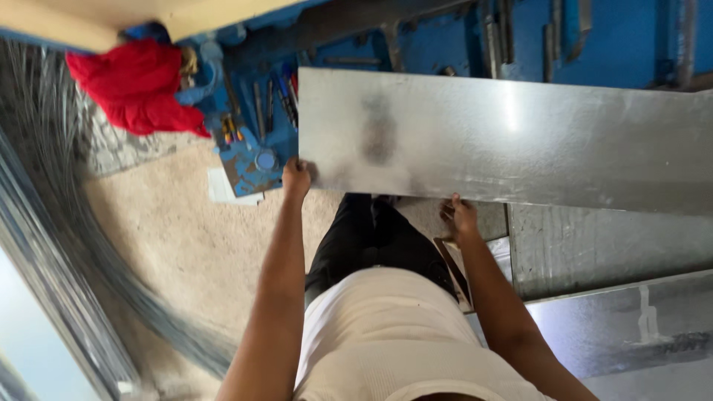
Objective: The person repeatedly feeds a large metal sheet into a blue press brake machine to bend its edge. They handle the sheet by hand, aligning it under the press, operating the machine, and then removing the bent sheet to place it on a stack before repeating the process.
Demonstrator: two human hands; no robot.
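A large galvanised metal sheet (pixel 512 141) fills the middle and right of the frame, lying flat across a blue machine bed (pixel 624 37) that runs along the top. Both hands are at its near edge. The left hand (pixel 295 177), at the sheet's lower left corner, curls its fingers over that corner and grips it. The right hand (pixel 459 217), lower centre, closes on the bottom edge with the thumb on top and the fingers tucked under the metal.

As for progress, the sheet looks already raised onto the bed and mostly supported there, yet its near edge overhangs towards the person and both hands are on it, so the positioning seems unfinished. No cut, fold or mark shows on its surface apart from a dull smudge near the left end.

More sheets (pixel 616 327) lie stacked at the lower right, untouched. In the upper left a red cloth (pixel 137 85) sits beside a blue tray of hand tools (pixel 256 130), none in hand. A bundle of wire rods (pixel 59 245) sweeps down the left side over the sandy floor (pixel 186 245)
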